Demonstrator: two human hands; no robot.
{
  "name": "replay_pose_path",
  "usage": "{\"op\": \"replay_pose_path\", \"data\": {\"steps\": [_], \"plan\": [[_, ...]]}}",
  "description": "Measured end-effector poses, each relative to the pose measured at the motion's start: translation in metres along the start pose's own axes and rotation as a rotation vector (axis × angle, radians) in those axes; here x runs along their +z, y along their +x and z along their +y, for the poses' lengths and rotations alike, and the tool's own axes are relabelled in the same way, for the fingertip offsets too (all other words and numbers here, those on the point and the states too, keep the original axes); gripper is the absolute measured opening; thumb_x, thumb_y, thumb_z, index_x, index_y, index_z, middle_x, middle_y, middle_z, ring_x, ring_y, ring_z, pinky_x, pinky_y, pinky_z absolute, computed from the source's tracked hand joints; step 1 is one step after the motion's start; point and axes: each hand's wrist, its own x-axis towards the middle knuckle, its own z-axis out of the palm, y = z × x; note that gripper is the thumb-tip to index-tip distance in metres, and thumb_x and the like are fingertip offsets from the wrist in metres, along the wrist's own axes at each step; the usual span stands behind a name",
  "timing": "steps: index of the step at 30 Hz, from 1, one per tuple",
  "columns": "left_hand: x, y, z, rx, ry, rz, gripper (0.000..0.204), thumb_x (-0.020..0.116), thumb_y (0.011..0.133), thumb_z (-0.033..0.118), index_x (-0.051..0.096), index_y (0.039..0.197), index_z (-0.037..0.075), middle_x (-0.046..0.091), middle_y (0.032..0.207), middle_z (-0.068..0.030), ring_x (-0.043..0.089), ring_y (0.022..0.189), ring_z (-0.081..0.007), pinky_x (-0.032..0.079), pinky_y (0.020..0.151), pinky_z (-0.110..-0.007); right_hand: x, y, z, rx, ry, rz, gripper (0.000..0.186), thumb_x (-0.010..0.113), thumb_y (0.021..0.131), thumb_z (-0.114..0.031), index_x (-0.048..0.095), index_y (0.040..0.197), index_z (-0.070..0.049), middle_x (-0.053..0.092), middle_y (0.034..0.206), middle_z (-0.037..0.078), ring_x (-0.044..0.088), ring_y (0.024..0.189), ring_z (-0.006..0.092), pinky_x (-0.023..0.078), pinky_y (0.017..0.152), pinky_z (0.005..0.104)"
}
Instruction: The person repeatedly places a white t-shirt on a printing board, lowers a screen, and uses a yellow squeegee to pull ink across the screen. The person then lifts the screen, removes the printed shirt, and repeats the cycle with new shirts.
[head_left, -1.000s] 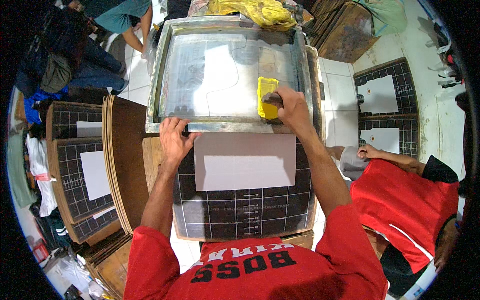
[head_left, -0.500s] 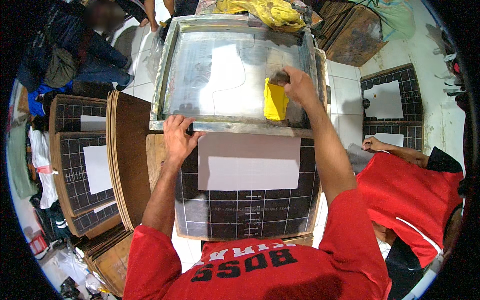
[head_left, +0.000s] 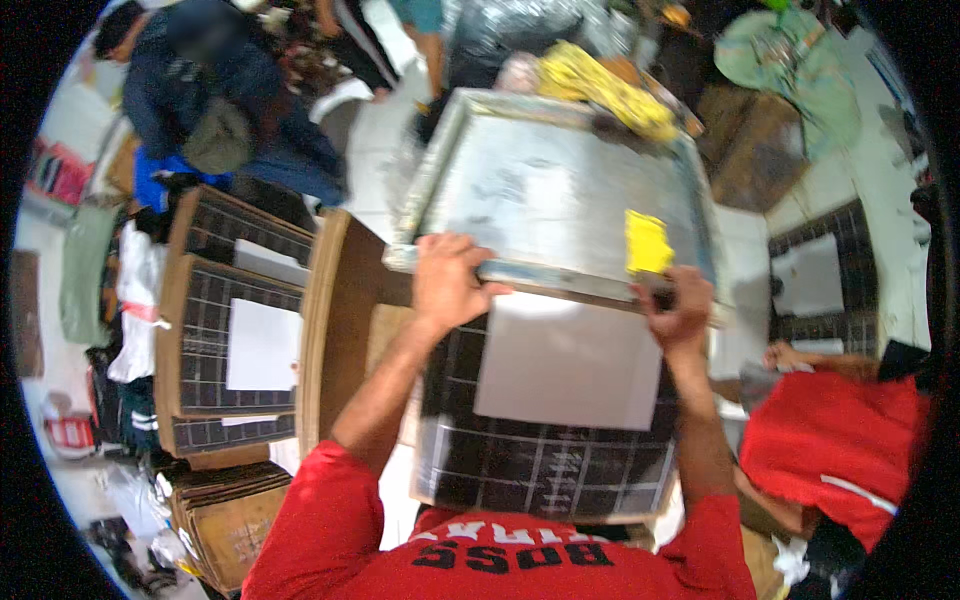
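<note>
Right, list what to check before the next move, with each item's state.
1. Left hand on the near edge of the wooden frame: ok.
2. Right hand gripping the dark tool: ok.
3. Yellow patch right by the tool: ok.
4. White sheet lying on the black gridded board: ok.
5. Whole sheet in plain view: cannot tell; its far edge meets the frame.
6. Frame touching the board beneath: cannot tell from this angle.
</note>
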Motion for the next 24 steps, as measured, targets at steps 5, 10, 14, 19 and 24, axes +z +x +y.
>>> {"op": "replay_pose_path", "data": {"steps": [5,10,14,19,24], "plan": [[-0.072,0.059,0.007,0.151,0.084,0.208,0.075,0.083,0.071,0.059,0.068,0.13,0.014,0.062,0.125,-0.0139,0.056,0.122,-0.0344,0.034,0.111,-0.056,-0.034,0.11,0.006,0.062,-0.01,0.152,0.037,0.083,0.083,-0.028,0.066,0.109,-0.007,0.063,0.097,0.013,0.066,0.087,0.0324,0.054,0.075,0.0395],[-0.099,-0.017,-0.087,-0.097,0.149,0.445,0.096,0.089,0.073,0.045,0.049,0.151,0.007,0.041,0.155,-0.028,0.04,0.142,-0.0465,0.031,0.118,-0.058,-0.059,0.197,-0.001,0.033,0.002,0.198,0.029,0.08,0.088,-0.025,0.069,0.107,-0.005,0.071,0.101,0.012,0.069,0.089,0.0304,0.053,0.081,0.0385],[-0.097,-0.17,-0.207,-0.771,0.071,0.498,0.07,0.083,0.086,0.039,0.058,0.137,-0.003,0.064,0.13,-0.0252,0.06,0.121,-0.0418,0.045,0.108,-0.045,-0.068,0.235,0.011,0.082,-0.07,0.128,0.032,0.077,0.092,-0.034,0.071,0.102,-0.004,0.073,0.097,0.013,0.07,0.089,0.0339,0.053,0.079,0.04],[-0.077,-0.337,-0.274,-1.315,-0.61,0.017,0.039,0.078,0.095,0.031,0.076,0.121,0.002,0.078,0.103,-0.0078,0.07,0.091,-0.0172,0.054,0.088,-0.033,-0.068,0.273,0.04,0.23,-0.07,-0.015,0.048,0.073,0.094,-0.045,0.071,0.111,0.001,0.073,0.105,0.02,0.069,0.098,0.0346,0.051,0.087,0.0418],[-0.055,-0.353,-0.27,-1.3,-0.9,0.292,0.027,0.078,0.095,0.021,0.079,0.116,0.004,0.078,0.102,-0.0038,0.068,0.089,-0.0136,0.055,0.084,-0.029,-0.065,0.29,0.08,0.294,-0.087,-0.099,0.056,0.071,0.096,-0.048,0.07,0.118,0.004,0.072,0.114,0.021,0.067,0.107,0.0318,0.05,0.095,0.0418]]}}
